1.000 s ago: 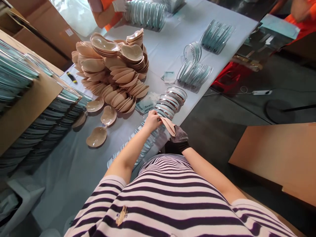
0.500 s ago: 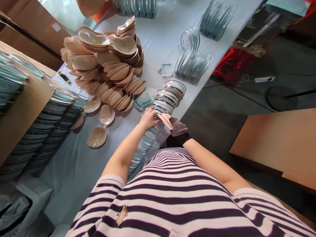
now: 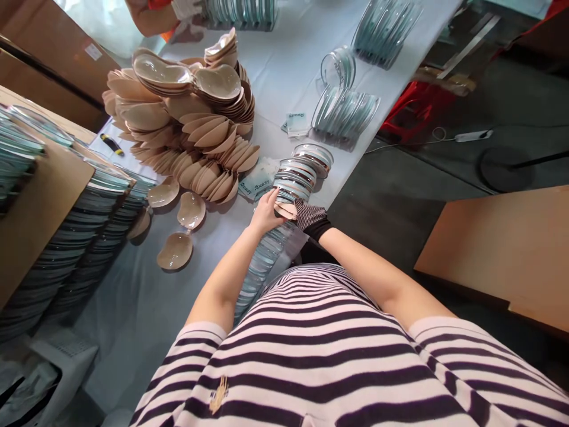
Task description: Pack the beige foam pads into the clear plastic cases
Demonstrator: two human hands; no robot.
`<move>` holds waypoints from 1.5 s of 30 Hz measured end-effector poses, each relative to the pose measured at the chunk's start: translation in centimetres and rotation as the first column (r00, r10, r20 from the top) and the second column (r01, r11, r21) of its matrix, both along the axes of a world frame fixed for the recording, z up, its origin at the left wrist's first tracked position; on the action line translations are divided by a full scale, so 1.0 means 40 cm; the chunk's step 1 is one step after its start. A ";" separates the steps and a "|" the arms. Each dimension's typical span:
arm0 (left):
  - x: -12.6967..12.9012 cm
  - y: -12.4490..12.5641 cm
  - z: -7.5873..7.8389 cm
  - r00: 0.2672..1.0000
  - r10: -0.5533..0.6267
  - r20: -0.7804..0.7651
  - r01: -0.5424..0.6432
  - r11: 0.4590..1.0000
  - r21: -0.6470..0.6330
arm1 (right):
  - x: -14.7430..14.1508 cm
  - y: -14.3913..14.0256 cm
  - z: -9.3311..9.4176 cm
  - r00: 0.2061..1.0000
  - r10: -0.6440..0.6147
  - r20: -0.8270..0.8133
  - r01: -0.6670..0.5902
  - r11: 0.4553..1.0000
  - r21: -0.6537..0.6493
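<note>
In the head view, the bare left hand [image 3: 265, 212] and the mesh-gloved right hand [image 3: 310, 215] meet at the near edge of the desk [image 3: 284, 77], both closed on a beige pad [image 3: 285, 209], pinched between them right against the row of clear cases [image 3: 284, 201], seemingly so it sits beside the case nearest the hands. The pile of beige pads [image 3: 186, 124] lies within the left arm's reach. Compared with a second ago, the hands have drawn closer together and the pad shows far less, pressed nearer the cases.
</note>
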State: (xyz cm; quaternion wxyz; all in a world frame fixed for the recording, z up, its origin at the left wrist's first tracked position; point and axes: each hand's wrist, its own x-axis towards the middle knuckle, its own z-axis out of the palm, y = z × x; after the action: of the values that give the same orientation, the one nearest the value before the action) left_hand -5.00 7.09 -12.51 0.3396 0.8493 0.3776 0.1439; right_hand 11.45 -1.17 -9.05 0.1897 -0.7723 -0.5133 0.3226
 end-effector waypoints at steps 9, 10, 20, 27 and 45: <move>0.001 -0.011 0.002 0.997 -0.025 -0.076 0.029 0.998 0.050 | 0.022 -0.068 -0.081 0.918 0.206 0.338 -0.190 0.979 -0.078; 0.001 -0.012 0.003 0.996 -0.023 -0.083 0.028 0.998 0.054 | 0.020 -0.060 -0.093 0.919 0.209 0.333 -0.191 0.978 -0.086; 0.002 -0.013 -0.001 0.983 -0.044 -0.178 0.050 0.998 0.029 | 0.009 0.004 -0.050 0.950 0.230 0.212 -0.164 0.943 -0.290; 0.002 -0.010 0.005 0.979 -0.066 -0.194 0.066 0.998 -0.010 | 0.017 0.045 -0.056 0.914 0.365 0.175 -0.294 0.895 -0.335; 0.004 -0.017 0.011 0.983 -0.036 -0.177 0.043 0.998 0.037 | 0.062 -0.012 -0.074 0.942 0.160 -0.296 -0.244 0.931 -0.273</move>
State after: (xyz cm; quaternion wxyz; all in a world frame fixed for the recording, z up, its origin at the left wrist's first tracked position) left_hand -4.83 6.41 -12.06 0.2901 0.8729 0.3862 0.0689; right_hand 13.94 -1.63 -12.02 0.1010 -0.6840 -0.5040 0.5176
